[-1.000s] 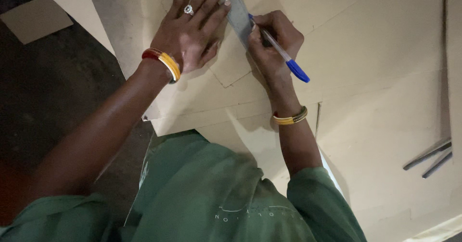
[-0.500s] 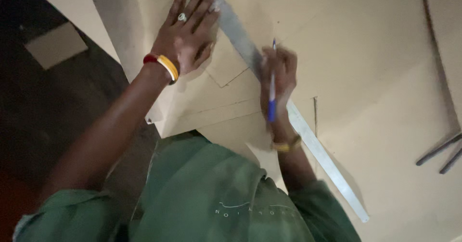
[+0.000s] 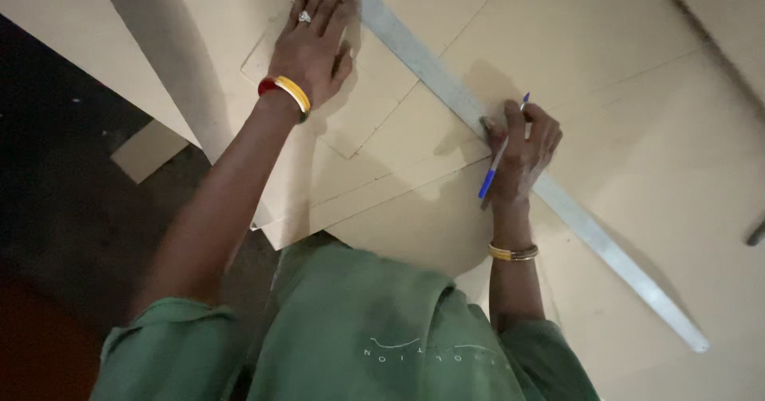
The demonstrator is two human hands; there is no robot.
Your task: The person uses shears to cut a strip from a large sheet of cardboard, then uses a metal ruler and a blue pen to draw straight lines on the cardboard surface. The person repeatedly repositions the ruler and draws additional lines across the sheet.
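A long grey metal ruler [image 3: 606, 241] lies diagonally across beige cardboard sheets [image 3: 606, 74]. My left hand [image 3: 315, 42], with a ring and red and yellow bangles, presses flat on the cardboard with its fingertips at the ruler's upper end. My right hand [image 3: 522, 150] rests on the ruler's middle and holds a blue pen [image 3: 496, 166] between its fingers, the blue cap pointing toward me. A smaller cut cardboard piece [image 3: 374, 114] lies between the two hands.
Overlapping cardboard sheets cover most of the view. A dark floor [image 3: 56, 194] lies at the left with a small cardboard scrap [image 3: 147, 150] on it. A dark metal object [image 3: 755, 233] shows at the right edge. My green garment fills the bottom.
The view has shifted, so more of the ruler shows. My right hand slid down along the ruler from beside my left hand, and the pen turned its blue cap toward me.
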